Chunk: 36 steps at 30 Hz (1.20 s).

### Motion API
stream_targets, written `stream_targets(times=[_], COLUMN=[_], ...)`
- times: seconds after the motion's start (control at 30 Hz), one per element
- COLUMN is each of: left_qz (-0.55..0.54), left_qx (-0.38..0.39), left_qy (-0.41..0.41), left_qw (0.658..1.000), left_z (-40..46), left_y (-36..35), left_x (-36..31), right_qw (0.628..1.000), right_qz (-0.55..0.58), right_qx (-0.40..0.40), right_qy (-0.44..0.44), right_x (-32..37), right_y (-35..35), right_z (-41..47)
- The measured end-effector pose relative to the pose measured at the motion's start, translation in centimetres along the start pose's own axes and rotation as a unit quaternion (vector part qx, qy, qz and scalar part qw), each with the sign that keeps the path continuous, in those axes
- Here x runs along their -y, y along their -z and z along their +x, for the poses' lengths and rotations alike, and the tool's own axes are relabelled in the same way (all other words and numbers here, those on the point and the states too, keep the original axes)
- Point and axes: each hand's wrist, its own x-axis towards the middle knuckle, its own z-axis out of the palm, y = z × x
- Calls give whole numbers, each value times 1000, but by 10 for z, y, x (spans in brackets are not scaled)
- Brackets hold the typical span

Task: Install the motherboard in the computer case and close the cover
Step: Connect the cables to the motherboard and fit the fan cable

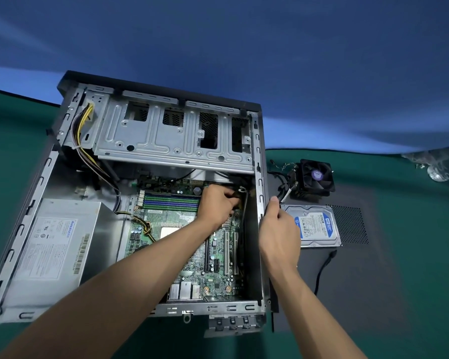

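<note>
The open computer case (62, 161) lies flat on the green table. The green motherboard (218, 257) sits inside it, below the silver drive cage (166, 136). My left hand (217, 203) reaches into the case at the board's upper right corner, fingers curled around a dark cable or connector there. My right hand (278, 229) is at the case's right wall (259, 203), fingers pinching the wall's edge. The dark side cover (353, 268) lies flat on the table to the right of the case.
A silver power supply (55, 250) fills the case's lower left, with yellow and black wires running up. On the cover rest a hard drive (319, 229), a black CPU fan (314, 177) with cables, and a loose black cable (322, 270). Clear plastic lies far right.
</note>
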Motion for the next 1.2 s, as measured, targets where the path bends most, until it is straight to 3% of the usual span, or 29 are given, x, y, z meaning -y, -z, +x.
stream_targets(times=[0.67, 0.93, 1.2], left_qz=[135, 267, 285], left_qx=[38, 36, 41], left_qy=[-48, -88, -142], left_qw=[989, 959, 947], left_z=[6, 5, 1], left_y=[-6, -3, 0], left_x=[0, -5, 2], right_qw=[1000, 1000, 1000], right_qz=[-2, 4, 11], right_qx=[-2, -1, -2], right_qy=[0, -1, 4], right_x=[-1, -1, 0], right_y=[-1, -1, -1], right_z=[1, 1, -1])
